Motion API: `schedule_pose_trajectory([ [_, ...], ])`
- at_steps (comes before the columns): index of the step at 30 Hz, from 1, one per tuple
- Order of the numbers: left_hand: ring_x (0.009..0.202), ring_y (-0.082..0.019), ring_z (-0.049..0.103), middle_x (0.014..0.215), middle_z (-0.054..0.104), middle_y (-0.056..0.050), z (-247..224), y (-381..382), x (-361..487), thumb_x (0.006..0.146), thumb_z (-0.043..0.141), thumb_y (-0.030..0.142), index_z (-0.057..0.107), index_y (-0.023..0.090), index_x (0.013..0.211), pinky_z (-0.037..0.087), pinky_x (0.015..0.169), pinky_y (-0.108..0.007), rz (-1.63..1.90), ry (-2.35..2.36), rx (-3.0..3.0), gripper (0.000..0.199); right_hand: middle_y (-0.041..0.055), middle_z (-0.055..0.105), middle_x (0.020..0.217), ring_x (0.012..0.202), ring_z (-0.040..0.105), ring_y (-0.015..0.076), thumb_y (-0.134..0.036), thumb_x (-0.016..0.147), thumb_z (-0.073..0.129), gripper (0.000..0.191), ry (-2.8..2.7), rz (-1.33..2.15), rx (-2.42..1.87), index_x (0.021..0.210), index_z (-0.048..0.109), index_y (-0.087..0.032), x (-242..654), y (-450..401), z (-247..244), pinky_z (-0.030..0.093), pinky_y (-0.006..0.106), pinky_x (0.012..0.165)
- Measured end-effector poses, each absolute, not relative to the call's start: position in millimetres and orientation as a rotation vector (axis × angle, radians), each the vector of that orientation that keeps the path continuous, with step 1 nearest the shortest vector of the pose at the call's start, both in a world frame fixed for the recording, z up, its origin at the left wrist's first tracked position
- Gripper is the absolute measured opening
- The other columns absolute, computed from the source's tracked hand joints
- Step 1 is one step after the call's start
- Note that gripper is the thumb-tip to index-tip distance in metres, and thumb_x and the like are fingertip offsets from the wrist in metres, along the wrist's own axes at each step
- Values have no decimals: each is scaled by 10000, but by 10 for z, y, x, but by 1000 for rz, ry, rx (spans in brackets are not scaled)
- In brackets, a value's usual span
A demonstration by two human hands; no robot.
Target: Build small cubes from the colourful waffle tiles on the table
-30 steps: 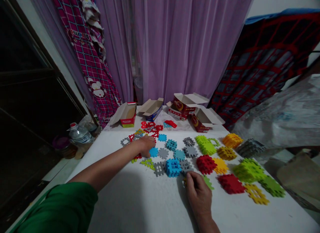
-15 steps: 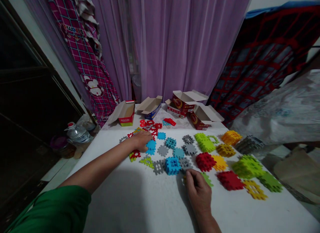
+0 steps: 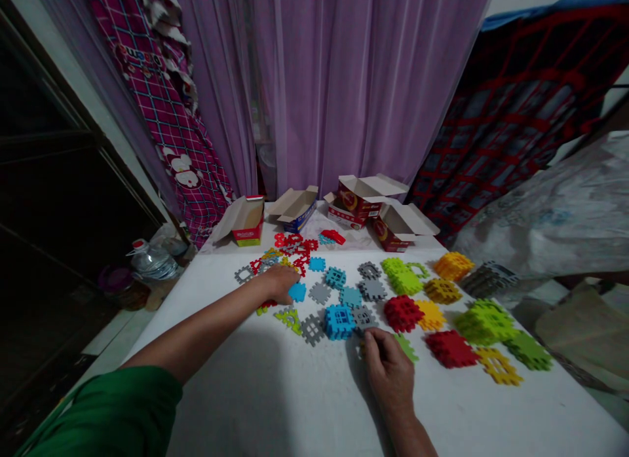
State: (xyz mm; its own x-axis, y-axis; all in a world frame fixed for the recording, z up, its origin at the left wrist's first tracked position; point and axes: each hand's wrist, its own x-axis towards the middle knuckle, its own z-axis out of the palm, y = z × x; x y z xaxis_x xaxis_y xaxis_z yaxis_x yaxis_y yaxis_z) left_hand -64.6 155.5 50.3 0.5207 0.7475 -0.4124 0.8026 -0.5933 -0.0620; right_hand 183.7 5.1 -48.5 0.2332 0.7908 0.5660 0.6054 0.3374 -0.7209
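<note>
My left hand rests with curled fingers on a scatter of flat interlocking plastic pieces, just beside a blue piece and above a red piece. Whether it grips anything is hidden. My right hand pinches a small yellow piece, mostly covered by its fingers, next to a grey piece and a green piece. Between my hands stands a blue stack of pieces. Red, yellow and green stacks lie in rows to the right on the white table.
Several open cardboard boxes stand at the table's far edge, with a heap of red pieces before them. A plastic water bottle sits below the left edge. Purple curtains hang behind, and a plastic sheet lies right.
My left hand has shifted slightly over the pieces near the blue one, and the blue pieces there look rearranged. My right hand stays in place. The whole view has drifted slightly.
</note>
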Motion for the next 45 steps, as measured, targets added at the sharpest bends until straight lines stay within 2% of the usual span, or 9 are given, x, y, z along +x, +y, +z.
schedule_pose_trajectory([
  [5, 1033, -311, 638, 1138, 680, -115, 513, 1526, -645, 672, 708, 359, 619, 201, 1060, 497, 891, -402, -594, 1404, 2586, 428, 34, 707, 726, 603, 649, 152, -355, 905, 567, 210, -1446, 178, -1340, 846, 685, -192, 1834, 59, -471, 512, 245, 582],
  [10, 1008, -291, 650, 1125, 690, -90, 700, 1621, -712, 709, 684, 447, 619, 220, 1088, 503, 836, -362, -467, 1449, 2600, 446, 24, 685, 703, 588, 623, 143, -367, 914, 559, 222, -1421, 177, -1322, 826, 672, -198, 1797, 62, -457, 496, 239, 572],
  [17, 1093, -274, 630, 1194, 682, -68, 898, 2090, -326, 742, 668, 422, 622, 248, 1167, 483, 889, -331, -259, 1453, 2722, 462, 8, 673, 695, 565, 611, 136, -369, 914, 558, 212, -1370, 232, -1344, 834, 682, -216, 1761, 61, -511, 482, 242, 557],
  [23, 1132, -275, 621, 1240, 670, -76, 698, 2523, 316, 782, 657, 450, 624, 233, 1201, 484, 924, -342, -246, 1384, 2740, 474, 3, 664, 696, 581, 623, 128, -289, 924, 549, 167, -1398, 200, -1292, 832, 668, -217, 1767, 82, -512, 489, 211, 552],
  [30, 1115, -299, 635, 1236, 670, -149, 392, 2732, 606, 791, 652, 435, 631, 171, 1196, 495, 917, -376, -411, 1350, 2681, 484, 2, 655, 694, 597, 631, 125, -226, 918, 552, 130, -1457, 207, -1275, 847, 659, -207, 1760, 82, -462, 495, 195, 567],
  [36, 1219, -258, 580, 1369, 602, -108, 291, 2812, 459, 797, 656, 462, 566, 207, 1306, 460, 991, -329, -336, 1278, 2595, 576, 6, 654, 685, 597, 632, 127, -224, 917, 544, 146, -1463, 232, -1281, 830, 659, -203, 1768, 82, -463, 496, 193, 568],
  [40, 1114, -201, 631, 1282, 664, -72, 282, 2745, 95, 882, 549, 342, 621, 199, 1257, 479, 948, -284, -53, 1277, 2553, 407, 0, 655, 689, 594, 628, 119, -224, 916, 551, 139, -1465, 195, -1269, 826, 655, -202, 1755, 86, -426, 492, 189, 568],
  [42, 1066, -208, 645, 1193, 705, -63, 274, 2622, -106, 875, 549, 310, 680, 201, 1168, 485, 928, -295, -34, 1318, 2575, 339, -3, 650, 683, 590, 623, 117, -227, 918, 549, 142, -1452, 181, -1257, 825, 653, -202, 1740, 89, -415, 489, 189, 566],
  [45, 1145, -271, 599, 1203, 698, -78, 240, 2388, -317, 817, 646, 383, 698, 216, 1145, 435, 1009, -384, -107, 1346, 2683, 372, -7, 649, 681, 588, 618, 116, -238, 919, 551, 146, -1425, 181, -1249, 825, 658, -205, 1723, 87, -428, 483, 192, 564],
])
